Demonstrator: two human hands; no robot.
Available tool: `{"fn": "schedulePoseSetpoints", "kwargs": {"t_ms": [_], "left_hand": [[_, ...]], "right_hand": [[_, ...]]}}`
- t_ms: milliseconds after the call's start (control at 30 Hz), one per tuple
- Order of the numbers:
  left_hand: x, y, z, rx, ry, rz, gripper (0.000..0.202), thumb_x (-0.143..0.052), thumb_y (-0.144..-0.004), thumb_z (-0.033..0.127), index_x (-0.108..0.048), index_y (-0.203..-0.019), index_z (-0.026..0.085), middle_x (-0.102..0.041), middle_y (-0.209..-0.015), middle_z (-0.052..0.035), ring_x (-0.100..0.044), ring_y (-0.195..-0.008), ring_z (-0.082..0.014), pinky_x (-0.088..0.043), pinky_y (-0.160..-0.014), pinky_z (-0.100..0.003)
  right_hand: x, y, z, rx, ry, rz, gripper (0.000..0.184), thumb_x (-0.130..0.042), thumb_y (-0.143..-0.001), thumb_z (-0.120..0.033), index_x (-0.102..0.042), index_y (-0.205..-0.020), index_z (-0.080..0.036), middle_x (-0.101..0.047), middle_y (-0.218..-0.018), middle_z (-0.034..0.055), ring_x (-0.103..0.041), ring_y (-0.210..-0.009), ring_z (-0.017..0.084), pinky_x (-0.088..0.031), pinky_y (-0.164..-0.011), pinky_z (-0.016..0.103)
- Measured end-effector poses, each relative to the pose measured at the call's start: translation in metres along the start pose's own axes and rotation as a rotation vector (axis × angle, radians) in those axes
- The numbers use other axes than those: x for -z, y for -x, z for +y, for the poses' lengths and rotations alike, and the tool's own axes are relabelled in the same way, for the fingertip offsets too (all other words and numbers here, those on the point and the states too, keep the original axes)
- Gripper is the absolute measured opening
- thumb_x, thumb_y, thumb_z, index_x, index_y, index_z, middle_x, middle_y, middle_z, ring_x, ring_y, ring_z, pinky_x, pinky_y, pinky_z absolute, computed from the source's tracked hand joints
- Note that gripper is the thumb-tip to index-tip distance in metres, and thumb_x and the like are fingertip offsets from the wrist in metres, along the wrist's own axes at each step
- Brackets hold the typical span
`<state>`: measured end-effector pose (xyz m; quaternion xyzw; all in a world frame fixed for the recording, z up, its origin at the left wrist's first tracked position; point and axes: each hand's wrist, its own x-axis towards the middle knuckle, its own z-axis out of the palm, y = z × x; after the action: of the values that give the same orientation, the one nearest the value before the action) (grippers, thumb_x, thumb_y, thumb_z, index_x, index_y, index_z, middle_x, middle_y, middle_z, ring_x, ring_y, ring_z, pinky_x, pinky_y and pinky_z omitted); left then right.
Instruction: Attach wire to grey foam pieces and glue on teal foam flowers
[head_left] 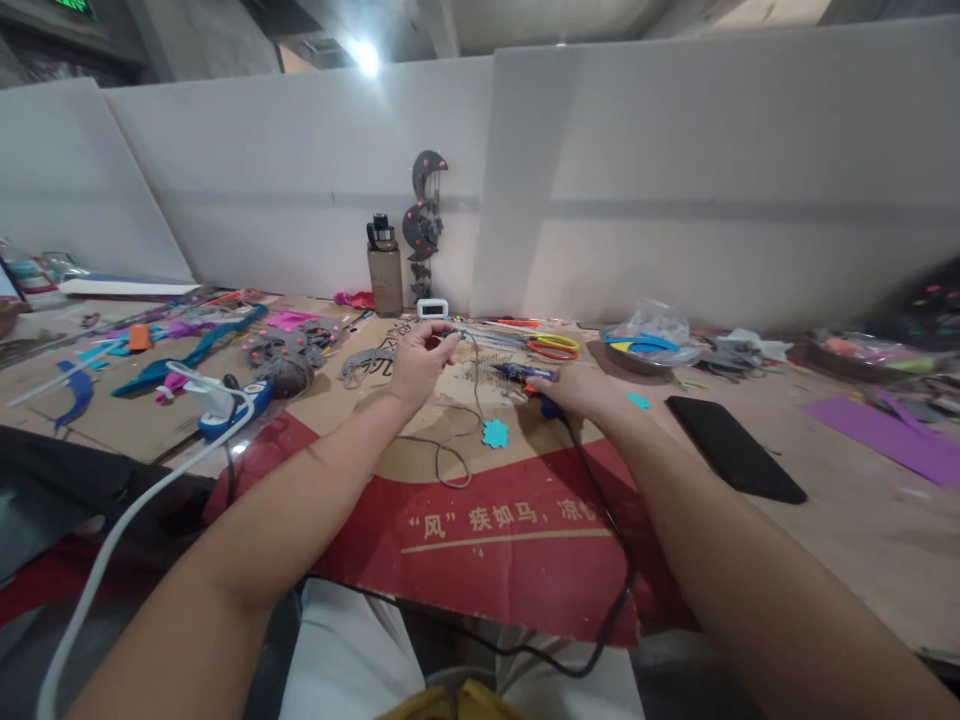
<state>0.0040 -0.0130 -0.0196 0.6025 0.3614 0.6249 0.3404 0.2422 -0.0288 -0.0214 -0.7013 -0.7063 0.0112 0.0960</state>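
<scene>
My left hand [424, 356] is raised over the cardboard, thumb and fingers pinched on the end of a grey cord [478, 385]. The cord hangs from the fingertips and runs down in loose loops on the cardboard [450, 520]. A teal flower-shaped cutout [495, 433] lies beside the cord. My right hand [566, 388] is closed around a blue glue gun [517, 371] with an orange trigger, its nozzle pointing left toward my left hand. A black power cable [616, 520] trails from the gun toward my lap. Small details at the left fingertips are too fine to make out.
Behind the hands lie yellow-red scissors [553, 346]. A bottle [385, 270] and a dark crescent ornament [424, 220] stand by the white partition. A power strip [234, 410] and grey yarn [289, 360] are left; a black phone [735, 447] and plastic-wrapped bowl [646, 345] are right.
</scene>
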Motion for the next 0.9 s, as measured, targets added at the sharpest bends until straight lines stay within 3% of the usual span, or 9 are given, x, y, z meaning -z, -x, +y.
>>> {"fn": "schedulePoseSetpoints", "kwargs": {"t_ms": [133, 233, 333, 433, 567, 667, 767, 900], "left_hand": [[-0.001, 0.003, 0.003, 0.004, -0.002, -0.023, 0.019, -0.067, -0.075, 0.034, -0.064, -0.085, 0.018, -0.056, -0.056, 0.0043, -0.05, -0.047, -0.0065, -0.035, -0.045, -0.019], [-0.002, 0.004, 0.005, 0.021, -0.022, -0.025, 0.02, -0.067, -0.075, 0.036, -0.064, -0.085, 0.018, -0.055, -0.056, 0.0042, -0.05, -0.047, -0.0068, -0.034, -0.044, -0.019], [-0.002, 0.004, 0.006, 0.056, 0.005, -0.015, 0.022, -0.067, -0.074, 0.036, -0.063, -0.085, 0.018, -0.054, -0.055, 0.0046, -0.049, -0.047, -0.007, -0.032, -0.043, -0.019], [-0.001, 0.002, 0.005, 0.088, 0.062, -0.006, 0.023, -0.067, -0.073, 0.036, -0.062, -0.085, 0.017, -0.053, -0.054, 0.005, -0.048, -0.046, -0.0065, -0.029, -0.042, -0.019], [0.0, 0.0, 0.005, 0.112, 0.12, 0.043, 0.025, -0.069, -0.072, 0.035, -0.061, -0.087, 0.016, -0.052, -0.057, 0.0052, -0.046, -0.045, -0.0057, -0.028, -0.04, -0.019], [0.001, -0.001, 0.007, 0.129, 0.168, 0.096, 0.026, -0.07, -0.07, 0.034, -0.059, -0.086, 0.017, -0.053, -0.063, 0.0054, -0.046, -0.046, -0.0044, -0.026, -0.039, -0.018], [0.001, -0.002, 0.01, 0.13, 0.2, 0.125, 0.026, -0.069, -0.07, 0.033, -0.059, -0.086, 0.017, -0.053, -0.067, 0.0051, -0.045, -0.047, -0.0036, -0.025, -0.039, -0.018], [0.001, -0.001, 0.012, 0.138, 0.189, 0.146, 0.023, -0.068, -0.071, 0.032, -0.059, -0.086, 0.017, -0.055, -0.07, 0.0043, -0.046, -0.048, -0.0034, -0.026, -0.04, -0.018]], "right_hand": [[-0.015, 0.001, -0.005, -0.048, -0.187, 0.052, 0.017, -0.067, -0.068, -0.035, -0.065, -0.062, -0.019, -0.067, -0.065, 0.0124, -0.063, -0.063, 0.024, -0.043, -0.056, 0.031], [-0.01, 0.004, -0.009, -0.128, -0.521, 0.088, 0.015, -0.067, -0.062, -0.025, -0.056, -0.052, -0.022, -0.057, -0.051, 0.0071, -0.056, -0.052, 0.022, -0.041, -0.051, 0.033], [0.0, 0.006, -0.018, -0.135, -0.743, 0.159, 0.003, -0.055, -0.068, -0.022, -0.058, -0.068, -0.021, -0.061, -0.062, 0.0052, -0.057, -0.055, 0.02, -0.045, -0.053, 0.032], [0.004, 0.011, -0.033, -0.043, -0.972, 0.228, 0.02, -0.051, -0.067, -0.02, -0.057, -0.086, -0.02, -0.063, -0.077, 0.0034, -0.059, -0.063, 0.018, -0.049, -0.059, 0.032], [0.005, 0.022, -0.052, 0.118, -1.232, 0.213, 0.029, -0.054, -0.065, -0.021, -0.055, -0.094, -0.019, -0.062, -0.082, 0.0016, -0.058, -0.065, 0.015, -0.049, -0.063, 0.031], [0.008, 0.031, -0.061, 0.17, -1.269, 0.185, 0.027, -0.053, -0.065, -0.022, -0.054, -0.093, -0.02, -0.061, -0.075, -0.0003, -0.054, -0.06, 0.014, -0.047, -0.06, 0.029], [0.012, 0.038, -0.066, 0.137, -1.178, 0.206, 0.021, -0.053, -0.067, -0.025, -0.053, -0.088, -0.021, -0.054, -0.063, -0.0036, -0.048, -0.054, 0.013, -0.042, -0.055, 0.028], [0.017, 0.043, -0.067, 0.109, -1.103, 0.228, 0.016, -0.054, -0.069, -0.028, -0.053, -0.084, -0.022, -0.052, -0.063, -0.0031, -0.047, -0.054, 0.015, -0.039, -0.053, 0.028]]}}
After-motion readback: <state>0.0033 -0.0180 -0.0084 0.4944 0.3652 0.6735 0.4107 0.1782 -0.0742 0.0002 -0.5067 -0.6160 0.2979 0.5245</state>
